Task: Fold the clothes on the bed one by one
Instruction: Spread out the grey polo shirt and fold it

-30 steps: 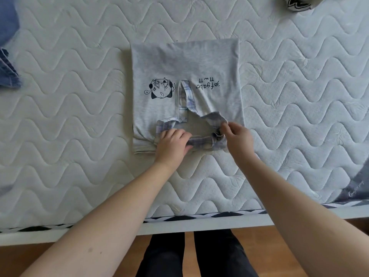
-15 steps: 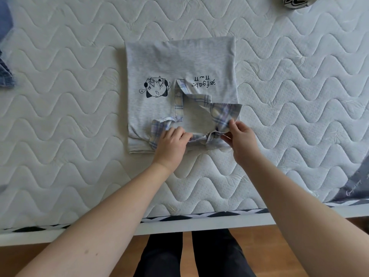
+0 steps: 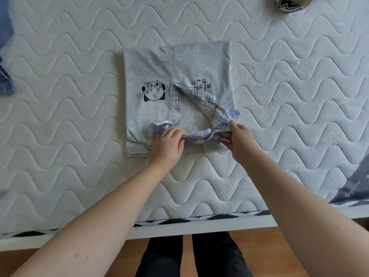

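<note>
The right hand [image 3: 238,141] has drawn the plaid collar [image 3: 223,116] out wider; the left hand [image 3: 168,143] pinches its other end, both grips closed on cloth. The folded grey shirt [image 3: 175,70] lies mid-bed. Tug harder and the fold could skew. Bare mattress [image 3: 299,96] all round; blue clothes [image 3: 6,80] far left.

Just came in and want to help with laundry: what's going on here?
A person is folding a grey polo shirt on the mattress. It lies folded into a rectangle, and both hands hold its plaid collar: the left hand grips one side, the right hand pinches the other.
</note>
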`<state>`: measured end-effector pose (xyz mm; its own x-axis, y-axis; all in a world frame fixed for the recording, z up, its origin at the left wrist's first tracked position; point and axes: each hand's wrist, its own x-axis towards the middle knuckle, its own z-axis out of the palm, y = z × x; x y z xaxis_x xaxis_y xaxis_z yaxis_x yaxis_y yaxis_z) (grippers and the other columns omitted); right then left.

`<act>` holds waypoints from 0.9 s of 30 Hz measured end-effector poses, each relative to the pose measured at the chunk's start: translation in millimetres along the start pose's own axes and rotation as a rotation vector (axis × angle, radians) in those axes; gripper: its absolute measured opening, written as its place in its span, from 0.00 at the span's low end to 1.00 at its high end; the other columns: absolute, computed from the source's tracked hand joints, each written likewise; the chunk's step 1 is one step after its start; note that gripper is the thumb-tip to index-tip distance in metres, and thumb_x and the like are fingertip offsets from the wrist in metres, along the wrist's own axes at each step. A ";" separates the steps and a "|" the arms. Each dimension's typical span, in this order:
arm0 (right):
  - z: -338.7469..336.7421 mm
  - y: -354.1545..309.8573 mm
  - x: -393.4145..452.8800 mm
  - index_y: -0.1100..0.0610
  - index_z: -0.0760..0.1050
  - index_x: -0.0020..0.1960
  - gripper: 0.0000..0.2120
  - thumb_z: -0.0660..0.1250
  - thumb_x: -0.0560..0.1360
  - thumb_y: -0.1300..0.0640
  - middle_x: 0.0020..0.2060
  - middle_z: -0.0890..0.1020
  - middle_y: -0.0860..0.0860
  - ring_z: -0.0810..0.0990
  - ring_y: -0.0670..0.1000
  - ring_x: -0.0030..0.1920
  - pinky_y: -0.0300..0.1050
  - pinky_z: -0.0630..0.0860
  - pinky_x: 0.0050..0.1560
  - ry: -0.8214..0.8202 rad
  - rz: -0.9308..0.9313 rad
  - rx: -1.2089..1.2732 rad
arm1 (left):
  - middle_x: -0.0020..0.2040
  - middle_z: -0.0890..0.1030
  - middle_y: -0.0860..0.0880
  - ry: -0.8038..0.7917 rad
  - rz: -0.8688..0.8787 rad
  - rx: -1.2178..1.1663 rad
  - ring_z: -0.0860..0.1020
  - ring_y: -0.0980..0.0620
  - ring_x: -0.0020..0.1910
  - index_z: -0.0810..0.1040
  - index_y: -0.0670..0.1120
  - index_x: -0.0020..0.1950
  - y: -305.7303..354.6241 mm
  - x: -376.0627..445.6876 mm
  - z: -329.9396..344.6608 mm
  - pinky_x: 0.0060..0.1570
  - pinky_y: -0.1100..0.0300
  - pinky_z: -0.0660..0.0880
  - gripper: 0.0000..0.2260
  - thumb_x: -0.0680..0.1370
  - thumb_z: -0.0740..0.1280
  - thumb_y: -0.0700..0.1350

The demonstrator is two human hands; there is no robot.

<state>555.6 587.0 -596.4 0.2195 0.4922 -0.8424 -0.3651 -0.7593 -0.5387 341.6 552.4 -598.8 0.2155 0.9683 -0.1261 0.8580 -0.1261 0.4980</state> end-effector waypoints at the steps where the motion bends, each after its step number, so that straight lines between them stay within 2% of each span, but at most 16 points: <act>1: 0.8 0.8 0.2 0.59 0.74 0.53 0.08 0.65 0.80 0.54 0.47 0.83 0.58 0.85 0.54 0.43 0.50 0.82 0.51 -0.009 -0.003 -0.092 | 0.48 0.80 0.47 0.000 0.006 0.002 0.77 0.44 0.50 0.79 0.43 0.50 0.9 0.2 0.3 0.51 0.51 0.72 0.05 0.76 0.67 0.38; 5: 2.6 6.6 1.2 0.63 0.78 0.56 0.13 0.74 0.73 0.59 0.45 0.84 0.57 0.84 0.55 0.44 0.50 0.82 0.52 0.033 -0.013 -0.355 | 0.48 0.80 0.47 0.007 -0.004 -0.012 0.78 0.45 0.50 0.79 0.43 0.49 4.5 2.8 1.9 0.51 0.54 0.71 0.04 0.75 0.66 0.38; 8: 3.4 5.1 -0.2 0.62 0.77 0.52 0.06 0.70 0.75 0.67 0.46 0.82 0.59 0.83 0.55 0.41 0.43 0.83 0.40 0.019 0.027 -0.265 | 0.47 0.81 0.46 0.017 -0.019 -0.042 0.79 0.43 0.48 0.78 0.41 0.50 4.4 3.1 1.3 0.51 0.52 0.72 0.05 0.75 0.66 0.35; 10: 2.1 1.8 -1.1 0.61 0.75 0.53 0.06 0.68 0.77 0.66 0.47 0.82 0.58 0.83 0.53 0.42 0.40 0.82 0.38 -0.021 0.028 -0.174 | 0.47 0.82 0.44 0.010 -0.031 -0.056 0.79 0.41 0.48 0.79 0.39 0.51 3.3 2.7 0.3 0.51 0.50 0.73 0.07 0.75 0.66 0.33; 14: -3.3 -4.8 -2.5 0.61 0.74 0.55 0.05 0.62 0.81 0.65 0.47 0.82 0.56 0.82 0.52 0.47 0.47 0.79 0.52 -0.163 0.127 0.180 | 0.45 0.83 0.42 -0.021 -0.029 -0.044 0.80 0.40 0.47 0.80 0.38 0.52 1.9 1.2 -0.1 0.48 0.49 0.75 0.09 0.73 0.68 0.31; 17: -4.7 -6.9 -4.0 0.59 0.75 0.56 0.07 0.60 0.82 0.63 0.46 0.84 0.53 0.83 0.50 0.47 0.48 0.80 0.52 -0.252 0.178 0.316 | 0.47 0.83 0.43 -0.030 -0.010 -0.002 0.80 0.41 0.48 0.81 0.40 0.53 2.1 0.4 1.0 0.49 0.49 0.75 0.10 0.73 0.70 0.34; 20: -3.5 -5.5 -2.2 0.58 0.77 0.53 0.07 0.62 0.82 0.57 0.44 0.84 0.52 0.84 0.49 0.43 0.46 0.81 0.49 -0.272 0.166 0.255 | 0.52 0.81 0.45 -0.049 0.061 0.020 0.79 0.42 0.52 0.80 0.42 0.56 5.8 4.2 2.9 0.52 0.49 0.75 0.14 0.72 0.74 0.44; 22: -4.2 -5.2 -0.7 0.57 0.77 0.54 0.09 0.62 0.82 0.53 0.45 0.83 0.52 0.82 0.49 0.43 0.45 0.80 0.49 -0.283 0.142 0.185 | 0.51 0.81 0.45 -0.055 0.105 0.003 0.79 0.42 0.51 0.80 0.42 0.56 14.0 8.4 6.0 0.52 0.48 0.75 0.17 0.71 0.76 0.47; 25: -6.0 -5.4 0.9 0.55 0.78 0.57 0.12 0.62 0.82 0.49 0.45 0.82 0.52 0.80 0.48 0.42 0.41 0.78 0.43 -0.262 0.077 0.084 | 0.46 0.81 0.45 0.023 0.132 -0.038 0.80 0.42 0.45 0.82 0.41 0.53 27.7 15.6 12.0 0.46 0.47 0.77 0.13 0.70 0.75 0.38; 27: -6.4 -6.7 3.6 0.56 0.77 0.58 0.13 0.63 0.81 0.49 0.45 0.81 0.52 0.79 0.48 0.43 0.41 0.78 0.43 -0.197 0.003 0.082 | 0.43 0.80 0.44 0.057 0.168 -0.030 0.80 0.42 0.41 0.83 0.41 0.50 33.5 18.2 16.1 0.42 0.47 0.77 0.14 0.66 0.74 0.31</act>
<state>564.7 591.1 -596.0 0.0400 0.5700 -0.8207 -0.4394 -0.7276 -0.5268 381.8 562.3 -598.2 0.3267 0.9451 0.0095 0.7977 -0.2811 0.5335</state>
